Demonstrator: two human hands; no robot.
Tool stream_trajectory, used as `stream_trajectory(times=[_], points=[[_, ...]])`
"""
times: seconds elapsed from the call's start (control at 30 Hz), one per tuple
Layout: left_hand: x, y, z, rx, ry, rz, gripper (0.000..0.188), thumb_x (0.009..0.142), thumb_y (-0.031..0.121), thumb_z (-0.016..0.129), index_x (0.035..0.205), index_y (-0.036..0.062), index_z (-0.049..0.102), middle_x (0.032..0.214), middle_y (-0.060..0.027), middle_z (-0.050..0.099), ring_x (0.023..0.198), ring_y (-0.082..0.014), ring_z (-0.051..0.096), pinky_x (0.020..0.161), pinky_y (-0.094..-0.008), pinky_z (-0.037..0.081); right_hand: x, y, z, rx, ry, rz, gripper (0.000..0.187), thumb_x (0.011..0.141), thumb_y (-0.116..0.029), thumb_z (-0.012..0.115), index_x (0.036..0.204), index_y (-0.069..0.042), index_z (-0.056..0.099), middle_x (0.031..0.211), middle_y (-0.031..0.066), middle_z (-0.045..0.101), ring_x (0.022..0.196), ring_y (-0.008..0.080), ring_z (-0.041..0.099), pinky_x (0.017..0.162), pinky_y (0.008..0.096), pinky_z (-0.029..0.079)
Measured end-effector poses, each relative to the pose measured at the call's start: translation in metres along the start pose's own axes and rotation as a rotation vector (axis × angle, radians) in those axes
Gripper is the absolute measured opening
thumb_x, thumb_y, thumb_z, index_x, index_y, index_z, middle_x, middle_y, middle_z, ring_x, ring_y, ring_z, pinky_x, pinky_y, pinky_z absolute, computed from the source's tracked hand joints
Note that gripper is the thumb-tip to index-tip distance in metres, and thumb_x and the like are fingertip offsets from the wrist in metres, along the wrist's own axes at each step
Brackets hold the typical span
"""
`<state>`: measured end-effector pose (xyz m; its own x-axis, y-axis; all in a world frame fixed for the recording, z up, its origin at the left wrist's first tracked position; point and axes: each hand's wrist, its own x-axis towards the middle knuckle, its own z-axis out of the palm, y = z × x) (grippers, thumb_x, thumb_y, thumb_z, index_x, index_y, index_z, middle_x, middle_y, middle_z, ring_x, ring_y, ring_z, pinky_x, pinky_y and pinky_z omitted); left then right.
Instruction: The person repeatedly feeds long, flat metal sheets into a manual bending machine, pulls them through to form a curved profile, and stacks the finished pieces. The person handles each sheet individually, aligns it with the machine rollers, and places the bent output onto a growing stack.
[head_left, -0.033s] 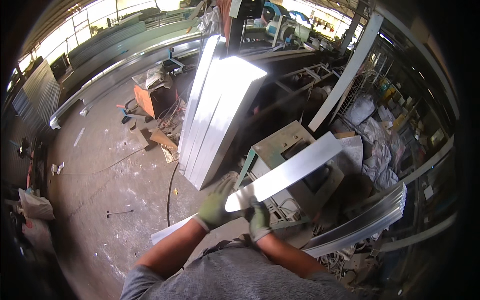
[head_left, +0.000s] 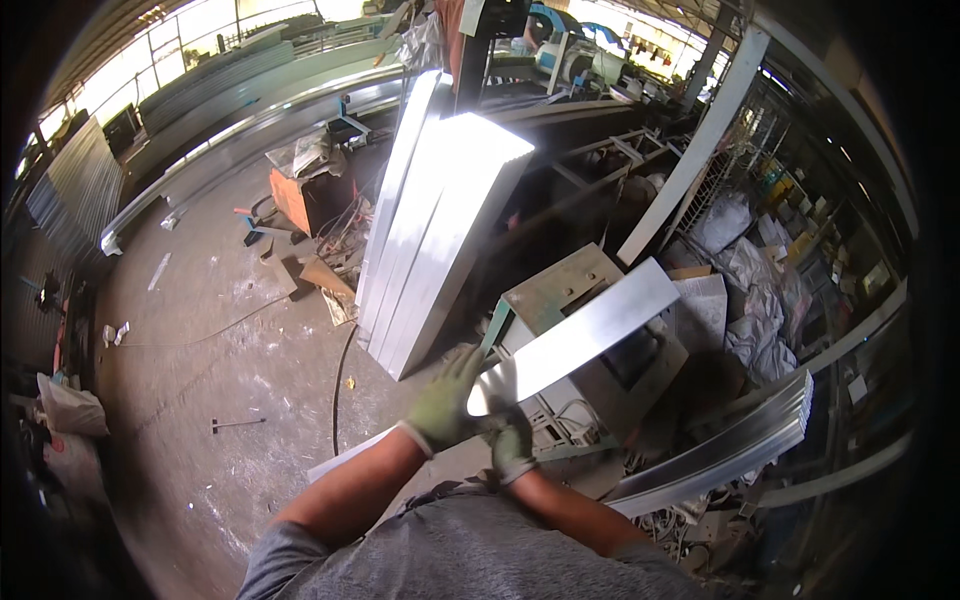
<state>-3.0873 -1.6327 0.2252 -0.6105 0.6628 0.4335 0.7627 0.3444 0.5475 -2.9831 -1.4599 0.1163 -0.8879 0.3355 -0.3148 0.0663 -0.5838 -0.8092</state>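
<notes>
A long, flat silver metal profile (head_left: 600,325) slants across in front of me, from lower left up to the right. My left hand (head_left: 442,405), in a green glove, lies across it with the fingers stretched out past its far edge. On the near edge my right hand (head_left: 512,442), gloved alike, is closed around the profile. The right fingertips are partly hidden. Just beyond my left hand, a bundle of shiny rectangular metal profiles (head_left: 430,250) stands upright.
Under the profile's far part sits a dusty machine box (head_left: 555,285). Stacked metal strips (head_left: 730,445) lie at the right, near crumpled plastic sacks (head_left: 755,290). A dark hose (head_left: 340,395) crosses the floor, where a small T-shaped tool (head_left: 238,425) lies. An orange box (head_left: 290,200) stands farther back.
My left hand has slid slightly up and to the right along the profile. The profile's far end has shifted a little to the left. My right hand has barely moved.
</notes>
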Motion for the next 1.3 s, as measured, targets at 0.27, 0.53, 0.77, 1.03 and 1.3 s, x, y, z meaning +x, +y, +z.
stream_trajectory(times=[0.27, 0.53, 0.77, 1.03, 1.3], points=[[0.129, 0.065, 0.016, 0.009, 0.106, -0.292, 0.125, 0.083, 0.040, 0.098, 0.173, -0.0107, 0.026, 0.153, -0.0392, 0.059, 0.135, -0.0558, 0.065, 0.116, -0.0565, 0.055, 0.020, -0.042, -0.012, -0.912, -0.288, -0.472, 0.045, 0.106, -0.015, 0.076, 0.148, 0.002, 0.070, 0.142, 0.0159, 0.076, 0.134, 0.0289, 0.070, 0.113, 0.0402, 0.056], [0.142, -0.020, -0.072, -0.011, 0.347, -0.229, 0.121, 0.080, 0.032, 0.104, 0.172, -0.0022, 0.035, 0.162, -0.0329, 0.057, 0.151, -0.0479, 0.058, 0.123, -0.0541, 0.051, 0.052, -0.059, -0.063, -0.376, -0.312, 0.019, 0.037, 0.121, -0.027, 0.063, 0.149, -0.004, 0.070, 0.139, 0.0079, 0.079, 0.122, 0.0168, 0.075, 0.104, 0.0323, 0.061], [0.158, -0.152, -0.160, 0.079, 0.443, -0.245, 0.102, 0.081, 0.029, 0.104, 0.162, 0.0047, 0.047, 0.139, -0.0157, 0.067, 0.130, -0.0276, 0.069, 0.109, -0.0456, 0.060, 0.050, -0.034, -0.228, -0.404, 0.244, 0.316, 0.036, 0.116, -0.034, 0.070, 0.141, -0.009, 0.075, 0.122, 0.0022, 0.081, 0.101, 0.0154, 0.078, 0.083, 0.0318, 0.062], [0.200, -0.360, -0.169, 0.047, 0.479, -0.203, 0.105, 0.074, 0.030, 0.105, 0.159, 0.0039, 0.049, 0.142, -0.0182, 0.071, 0.129, -0.0351, 0.071, 0.112, -0.0465, 0.058, 0.036, 0.019, -0.302, -0.444, 0.607, 0.322, 0.022, 0.114, -0.032, 0.070, 0.124, -0.014, 0.076, 0.112, 0.0011, 0.080, 0.090, 0.0168, 0.075, 0.073, 0.0353, 0.056], [0.256, -0.509, -0.152, -0.002, 0.409, -0.378, 0.118, 0.075, 0.039, 0.106, 0.167, 0.0044, 0.041, 0.150, -0.0219, 0.066, 0.141, -0.0391, 0.066, 0.118, -0.0490, 0.054, 0.060, 0.062, -0.253, -0.567, 0.209, 0.481, 0.016, 0.114, -0.015, 0.070, 0.116, 0.000, 0.072, 0.097, 0.0002, 0.066, 0.094, 0.0157, 0.065, 0.084, 0.0339, 0.053]])
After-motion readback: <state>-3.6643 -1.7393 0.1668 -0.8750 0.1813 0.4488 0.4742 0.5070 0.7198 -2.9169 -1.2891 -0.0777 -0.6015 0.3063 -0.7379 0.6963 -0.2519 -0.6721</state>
